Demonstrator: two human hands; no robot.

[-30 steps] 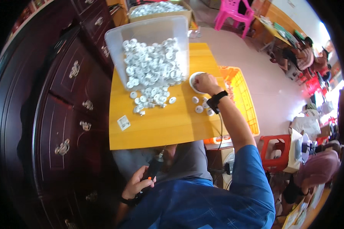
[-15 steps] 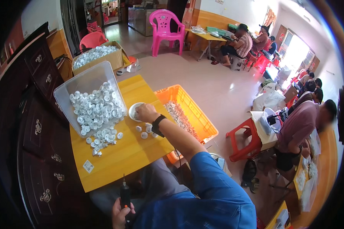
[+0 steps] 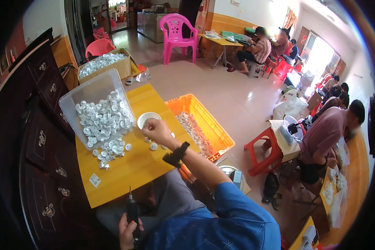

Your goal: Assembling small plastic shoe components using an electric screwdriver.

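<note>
On the yellow tabletop (image 3: pixel 125 175), far left corner: clear plastic bin (image 3: pixel 96 108) tipped on its side, open mouth toward the near edge, packed w/ small white round parts (image 3: pixel 102 121). Some have spilled out in a loose heap (image 3: pixel 108 151) just past the bin's mouth, toward the tabletop's middle. Small white bowl (image 3: pixel 148 119) stands near the right edge, just beside the bin; contents not visible from here. A few loose white pieces (image 3: pixel 153 146) lie by the right edge, near the bowl. Small white label (image 3: pixel 95 180) lies flat near the near left corner.

Off the right edge, on the floor: orange crate (image 3: pixel 200 125) w/ a band of pale small parts (image 3: pixel 191 129) along its bottom. Beyond the far edge: cardboard box (image 3: pixel 106 66) heaped w/ more white parts.

Right hand (image 3: pixel 156 130): grip closed into a loose fist, hovering just at the near rim of the bowl, fingers curled under; whether it pinches a piece, cannot tell. Black strap on the wrist, blue sleeve behind.

Left hand (image 3: pixel 127 230): low, below the near edge of the tabletop, approx. over the lap. Grip wrapped tight round a black electric screwdriver (image 3: pixel 131 208), held upright, thin bit pointing up toward the tabletop's near edge.

Dark wooden cabinet (image 3: pixel 37 137) runs along the left side.
</note>
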